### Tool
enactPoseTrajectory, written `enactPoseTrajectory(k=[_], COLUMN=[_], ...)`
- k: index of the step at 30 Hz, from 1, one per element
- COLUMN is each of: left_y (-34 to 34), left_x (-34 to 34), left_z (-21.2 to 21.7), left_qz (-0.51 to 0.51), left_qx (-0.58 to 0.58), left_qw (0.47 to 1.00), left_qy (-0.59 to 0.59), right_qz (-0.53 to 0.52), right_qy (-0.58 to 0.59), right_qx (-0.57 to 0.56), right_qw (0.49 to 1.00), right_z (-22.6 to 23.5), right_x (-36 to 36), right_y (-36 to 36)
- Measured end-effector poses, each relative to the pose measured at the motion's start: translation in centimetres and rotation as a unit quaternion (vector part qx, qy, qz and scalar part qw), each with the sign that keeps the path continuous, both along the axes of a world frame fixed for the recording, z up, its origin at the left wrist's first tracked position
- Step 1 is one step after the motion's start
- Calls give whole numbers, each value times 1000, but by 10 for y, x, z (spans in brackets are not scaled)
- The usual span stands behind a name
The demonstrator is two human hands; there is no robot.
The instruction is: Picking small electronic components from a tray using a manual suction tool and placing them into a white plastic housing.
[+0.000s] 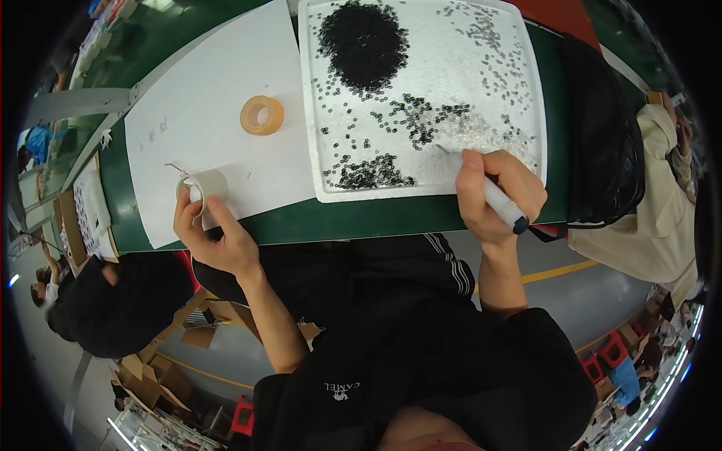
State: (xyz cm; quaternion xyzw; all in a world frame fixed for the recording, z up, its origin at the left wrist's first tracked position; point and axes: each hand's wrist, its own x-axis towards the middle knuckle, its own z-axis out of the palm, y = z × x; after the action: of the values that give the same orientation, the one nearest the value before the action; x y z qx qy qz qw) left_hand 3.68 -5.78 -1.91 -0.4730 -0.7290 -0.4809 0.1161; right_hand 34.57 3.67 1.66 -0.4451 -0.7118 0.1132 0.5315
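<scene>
orange tape roll (pixel 262 115) on white paper sheet (pixel 218 113).

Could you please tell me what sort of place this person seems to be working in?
Probably a factory sorting bench: a white tray of tiny black rings on a green table, cardboard boxes on the floor, another person's sleeve alongside.

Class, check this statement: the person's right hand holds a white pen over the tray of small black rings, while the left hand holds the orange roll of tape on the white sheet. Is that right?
Not quite. The left hand holds the white roll of tape; the orange roll of tape lies untouched farther up the white sheet. The rest stands: the right hand holds a white pen over the tray of small black rings. The head view shows it.
</scene>
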Motion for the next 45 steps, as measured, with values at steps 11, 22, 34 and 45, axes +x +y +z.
enactPoseTrajectory(k=[11, 22, 34, 45], left_y=[2, 0, 0, 1], left_x=[0, 0, -1, 0], left_z=[-4, -3, -3, -4], left_qz=[10, 9, 5, 0], left_qx=[12, 10, 9, 16], left_qw=[1000, 1000, 1000, 1000], left_qy=[-7, -1, -5, -14], right_qz=[17, 5, 97, 15], right_qy=[-36, -47, -63, -56], right_qx=[-24, -29, 13, -30], right_qw=[999, 998, 993, 998], right_z=[2, -1, 6, -1], right_x=[0, 6, 4, 10], right_y=[3, 0, 5, -1])
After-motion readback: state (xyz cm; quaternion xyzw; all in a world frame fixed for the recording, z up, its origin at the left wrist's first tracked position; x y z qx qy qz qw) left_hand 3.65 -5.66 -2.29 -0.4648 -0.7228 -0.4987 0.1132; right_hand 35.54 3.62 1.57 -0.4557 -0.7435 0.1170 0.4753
